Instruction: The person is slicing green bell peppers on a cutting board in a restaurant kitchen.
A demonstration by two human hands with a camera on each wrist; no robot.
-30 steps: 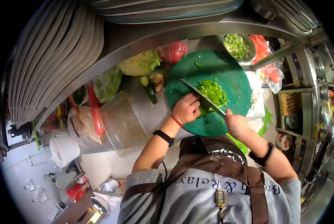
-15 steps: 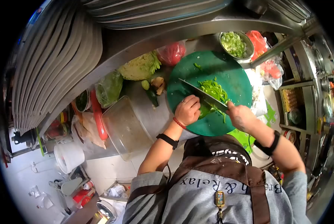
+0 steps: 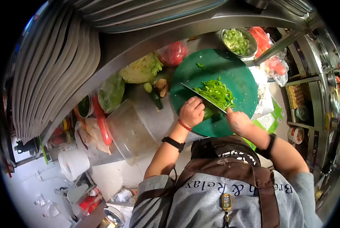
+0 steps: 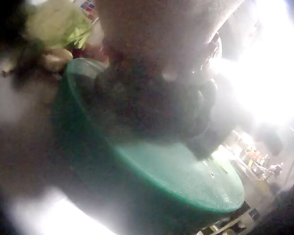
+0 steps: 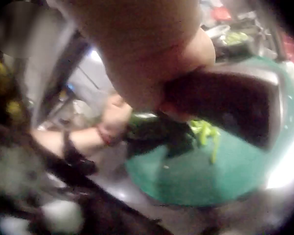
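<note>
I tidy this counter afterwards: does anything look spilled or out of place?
Only minor: a small bright green vegetable piece lies toward the far edge of the round green cutting board, apart from the heap of thin green strips. Nothing else stands out.

Deep green right across the chopping board [image 3: 243, 85], brighter green on the pepper strips [image 3: 218, 91], silver-grey along the knife [image 3: 200, 95]! Red beads on the bracelet [image 3: 184, 125], plain black wristband [image 3: 173, 144], brown apron [image 3: 250, 175], and grey shirt [image 3: 200, 207] with dark lettering; white bucket [image 3: 74, 164], pale green cabbage [image 3: 141, 68].
</note>
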